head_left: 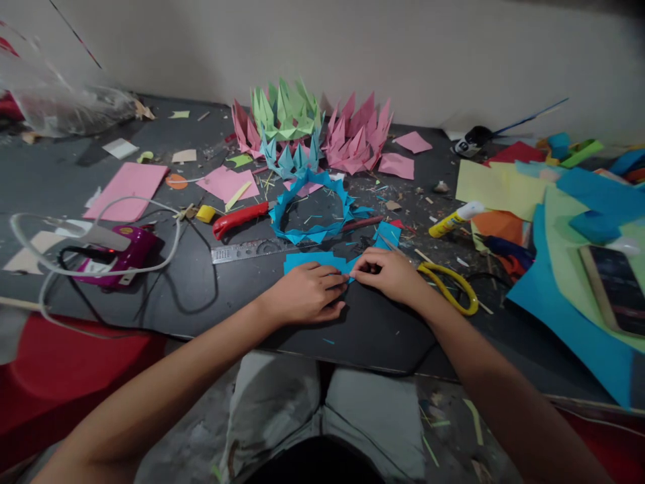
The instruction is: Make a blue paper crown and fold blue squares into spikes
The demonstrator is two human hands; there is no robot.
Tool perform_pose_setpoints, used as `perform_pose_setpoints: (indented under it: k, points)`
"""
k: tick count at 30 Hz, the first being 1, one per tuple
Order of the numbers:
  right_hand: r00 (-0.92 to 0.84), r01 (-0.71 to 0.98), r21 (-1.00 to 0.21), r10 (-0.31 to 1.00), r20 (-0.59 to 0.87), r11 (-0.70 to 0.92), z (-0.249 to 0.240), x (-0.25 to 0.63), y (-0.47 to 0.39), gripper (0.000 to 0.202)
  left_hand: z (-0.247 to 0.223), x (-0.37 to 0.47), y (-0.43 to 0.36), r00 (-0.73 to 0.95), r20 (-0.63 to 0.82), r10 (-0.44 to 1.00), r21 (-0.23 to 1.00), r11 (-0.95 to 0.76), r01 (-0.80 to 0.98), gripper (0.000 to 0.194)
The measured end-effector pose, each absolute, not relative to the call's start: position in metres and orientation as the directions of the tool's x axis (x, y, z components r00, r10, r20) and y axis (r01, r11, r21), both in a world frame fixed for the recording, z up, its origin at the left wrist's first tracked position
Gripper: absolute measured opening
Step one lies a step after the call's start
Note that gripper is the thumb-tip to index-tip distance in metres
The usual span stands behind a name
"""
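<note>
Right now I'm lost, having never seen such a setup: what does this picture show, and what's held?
There's no machine: one camera, worn on a person's head, looks down at two bare hands. The left hand lies over a bright blue paper sheet; the right hand pinches a blue paper edge close beside it. On the dark table just beyond sits a blue paper ring with pointed edges, near a clear plastic ruler and a red-handled tool. A light-green paper crown and pink paper crowns stand behind. To the right are yellow-handled scissors and a yellow glue stick.
</note>
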State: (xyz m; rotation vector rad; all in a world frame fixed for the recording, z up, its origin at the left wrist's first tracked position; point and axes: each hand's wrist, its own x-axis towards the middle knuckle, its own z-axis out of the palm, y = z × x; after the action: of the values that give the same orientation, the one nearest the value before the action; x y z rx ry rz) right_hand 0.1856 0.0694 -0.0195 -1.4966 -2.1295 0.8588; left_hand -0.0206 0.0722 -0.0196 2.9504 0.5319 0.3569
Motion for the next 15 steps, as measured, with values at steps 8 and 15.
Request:
perform_pose_setpoints:
  k: [8, 15]
  points:
    - [-0.324, 0.733, -0.632, 0.946, 0.0, 0.251, -0.022, 0.182, 0.067, 0.006, -0.016, -0.013, 0.061, 0.872, 0.196, 0.449, 0.132, -0.893, 0.43, 0.028]
    - [-0.365, 0.717, -0.638, 0.931, -0.002, 0.28, -0.021, 0.186, 0.067, 0.011, -0.011, -0.009, 0.051, 0.833, 0.175, 0.524, 0.134, -0.851, 0.508, 0.026]
